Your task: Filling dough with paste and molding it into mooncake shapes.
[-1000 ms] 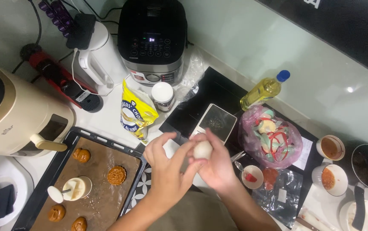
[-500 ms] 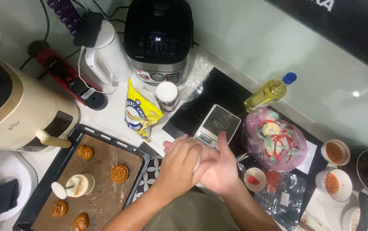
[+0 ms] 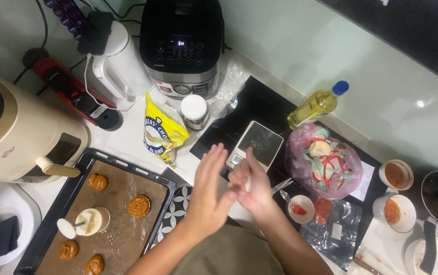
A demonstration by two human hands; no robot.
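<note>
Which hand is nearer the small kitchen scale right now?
Right. The right hand is just below the scale, its fingertips almost at the scale's near edge. The left hand is pressed against the right, a little farther to the scale's lower left.

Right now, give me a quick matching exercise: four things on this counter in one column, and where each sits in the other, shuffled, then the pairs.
Things:
1. oil bottle
2. kitchen scale
3. baked pastry
4. pink bag

Places:
A. on the lined baking tray, at the left
B. just beyond the two hands, left hand and right hand
C. lying by the back wall, blue cap up right
D. right of the scale, holding coloured pieces

Pairs: 1-C, 2-B, 3-A, 4-D
</note>
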